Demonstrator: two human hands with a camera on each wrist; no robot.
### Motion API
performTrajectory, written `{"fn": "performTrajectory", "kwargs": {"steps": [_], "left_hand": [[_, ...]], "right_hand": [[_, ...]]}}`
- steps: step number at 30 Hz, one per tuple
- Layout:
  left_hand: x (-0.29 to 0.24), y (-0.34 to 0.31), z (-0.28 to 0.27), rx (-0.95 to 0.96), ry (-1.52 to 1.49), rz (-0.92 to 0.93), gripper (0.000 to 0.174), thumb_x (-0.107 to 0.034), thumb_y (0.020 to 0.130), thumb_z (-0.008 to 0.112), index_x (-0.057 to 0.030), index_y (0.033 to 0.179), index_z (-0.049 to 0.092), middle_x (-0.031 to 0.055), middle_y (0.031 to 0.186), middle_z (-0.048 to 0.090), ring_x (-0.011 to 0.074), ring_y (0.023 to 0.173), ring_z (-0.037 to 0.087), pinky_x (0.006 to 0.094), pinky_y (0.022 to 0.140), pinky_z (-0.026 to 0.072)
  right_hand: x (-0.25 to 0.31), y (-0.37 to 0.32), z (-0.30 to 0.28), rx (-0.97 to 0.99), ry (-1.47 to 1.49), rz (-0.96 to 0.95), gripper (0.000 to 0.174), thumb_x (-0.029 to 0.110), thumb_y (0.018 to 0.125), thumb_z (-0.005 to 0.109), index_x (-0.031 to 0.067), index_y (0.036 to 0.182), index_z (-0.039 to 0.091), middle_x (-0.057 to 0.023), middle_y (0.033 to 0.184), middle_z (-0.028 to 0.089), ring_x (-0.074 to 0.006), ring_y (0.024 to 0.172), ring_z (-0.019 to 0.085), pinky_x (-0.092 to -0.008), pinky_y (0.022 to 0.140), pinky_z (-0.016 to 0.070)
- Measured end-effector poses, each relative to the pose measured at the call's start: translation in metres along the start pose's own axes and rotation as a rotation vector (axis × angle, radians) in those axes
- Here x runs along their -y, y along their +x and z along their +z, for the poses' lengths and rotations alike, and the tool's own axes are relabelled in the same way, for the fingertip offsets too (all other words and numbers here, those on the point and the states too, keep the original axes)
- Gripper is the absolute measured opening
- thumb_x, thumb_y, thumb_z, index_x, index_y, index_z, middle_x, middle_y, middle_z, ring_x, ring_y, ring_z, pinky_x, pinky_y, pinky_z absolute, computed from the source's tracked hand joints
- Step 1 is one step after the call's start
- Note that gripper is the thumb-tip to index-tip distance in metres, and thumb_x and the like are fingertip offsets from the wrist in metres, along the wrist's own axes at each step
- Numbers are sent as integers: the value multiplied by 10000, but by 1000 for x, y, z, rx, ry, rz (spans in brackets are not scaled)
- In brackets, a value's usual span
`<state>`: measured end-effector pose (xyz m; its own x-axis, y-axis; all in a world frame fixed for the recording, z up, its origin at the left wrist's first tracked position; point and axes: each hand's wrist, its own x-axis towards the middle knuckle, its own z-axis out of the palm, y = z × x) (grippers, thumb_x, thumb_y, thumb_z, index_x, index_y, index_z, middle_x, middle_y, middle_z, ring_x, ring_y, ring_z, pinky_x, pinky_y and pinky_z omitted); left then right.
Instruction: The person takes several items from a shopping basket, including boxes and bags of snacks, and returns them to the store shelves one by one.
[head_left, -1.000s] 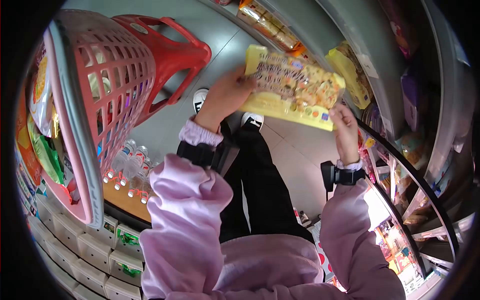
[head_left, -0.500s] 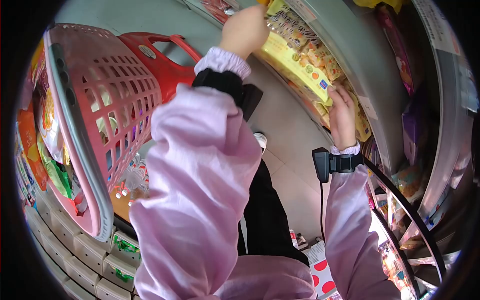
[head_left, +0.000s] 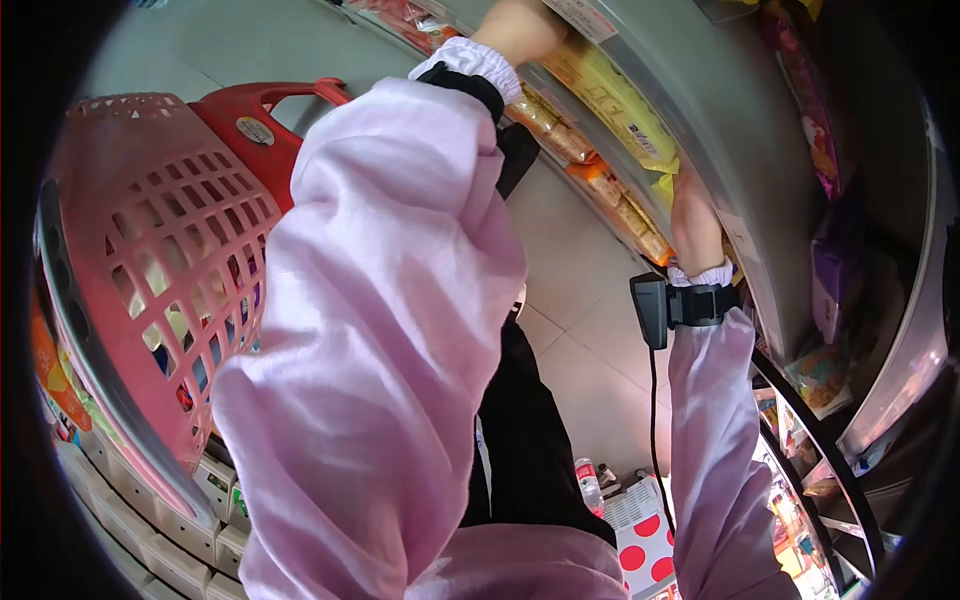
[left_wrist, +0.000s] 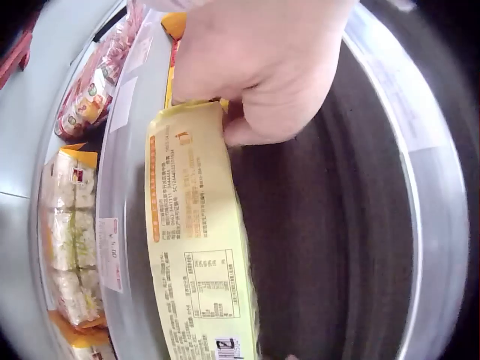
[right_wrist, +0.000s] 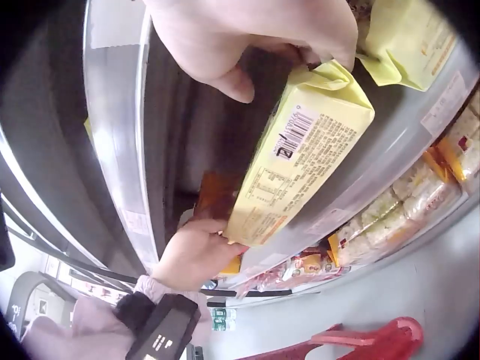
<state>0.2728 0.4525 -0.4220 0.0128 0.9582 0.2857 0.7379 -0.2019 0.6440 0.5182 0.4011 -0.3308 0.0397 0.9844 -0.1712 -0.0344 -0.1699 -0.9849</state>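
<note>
– Yellow snack pkt, where's it at?
– Up at the shelf, just behind the front rail w/ the price tags. Back face is out: print, nutrition table, barcode.
– Which way does it run?
– Long axis goes along the rail, parallel to the shelf edge. One end per hand, so neither hand is nearer than the other.
– Left hand?
– On the end w/o the barcode. Thumb and curled fingers pinch that end, and the pkt runs away from them down the rail. In the head view it's the far end, w/ the arm stretched well out.
– Right hand?
– On the barcode end, at the crimped seal. Thumb is on one side and the fingers are wrapped over the top, gripping. This end is closer to the body.
– Is it resting on the shelf board or held clear?
– Can't tell. The rail hides the underside. It sits v. close to the rail, maybe touching.
– Anything beside it?
– Another yellow pkt just past the right hand, same level. The shelf below has a row of pale wafer packs, well apart from both hands.
– And the basket?
– Red shopping basket hangs by the left arm's side, not near the pkt.
</note>
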Motion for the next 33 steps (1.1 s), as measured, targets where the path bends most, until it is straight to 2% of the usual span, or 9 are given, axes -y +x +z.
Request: {"fn": "performTrajectory", "kwargs": {"steps": [4,7,10,13,18,21,24,27,33], "left_hand": [[-5,-15,-11,65,297,531,290,-139,694,572,-33,962,607,179,983,592,306,944,552,363,812,439],[-34,-10,-3,93,-74,-288,305,-162,680,594,-50,963,619,181,1015,583,288,999,536,359,863,413],[-64,-2,-31,278,-201,-701,384,-189,653,652,-88,1022,622,172,1086,566,298,1111,474,323,943,358],[-61,-10,-33,236,-219,-416,365,-197,733,564,-52,1069,566,165,913,625,319,848,594,375,762,465],[-79,-31,-23,-93,-18,-451,462,-126,691,556,-6,1130,483,201,1031,549,360,942,523,412,819,421],[-111,-58,-28,-283,-69,-471,536,-52,662,552,41,1167,398,219,1099,475,396,994,459,442,872,374],[-152,-98,-37,-268,-337,-638,487,-29,688,527,50,1153,408,249,1006,496,406,925,486,422,816,412],[-184,-163,-36,-118,-484,-774,435,-43,762,506,43,1179,419,217,1048,517,328,933,527,360,788,434],[-238,-246,-130,126,-720,-941,223,-45,801,474,26,1008,522,118,743,567,181,652,577,281,581,440]], "right_hand": [[-11,1,-6,54,-120,88,251,47,800,592,26,1041,527,-49,1017,541,-148,949,501,-275,888,364],[-19,0,-17,99,-242,187,212,53,804,577,11,1007,532,-48,983,538,-144,892,497,-262,871,354],[-11,-5,-14,116,-387,298,208,62,810,555,-12,1002,522,-57,978,535,-146,874,495,-256,865,343],[-8,-8,-13,199,-479,329,299,61,810,531,-41,1084,467,-86,1033,525,-160,928,491,-263,888,329],[6,-25,-7,286,-487,281,509,48,803,508,-64,1256,306,-153,1179,468,-200,1095,441,-278,943,300],[0,-43,-19,283,-472,129,485,110,786,574,-81,1186,379,-182,1174,479,-229,1053,476,-299,903,351],[2,-78,-25,137,-572,290,548,72,798,542,-58,1267,290,-171,1146,477,-226,1044,476,-301,906,371],[27,-108,-20,322,-513,403,526,47,801,526,-34,1268,300,-128,1096,498,-177,1008,496,-260,884,382],[86,-172,-2,753,-367,628,423,-8,826,504,-12,1225,365,-70,1025,539,-104,962,509,-220,849,397]]}}
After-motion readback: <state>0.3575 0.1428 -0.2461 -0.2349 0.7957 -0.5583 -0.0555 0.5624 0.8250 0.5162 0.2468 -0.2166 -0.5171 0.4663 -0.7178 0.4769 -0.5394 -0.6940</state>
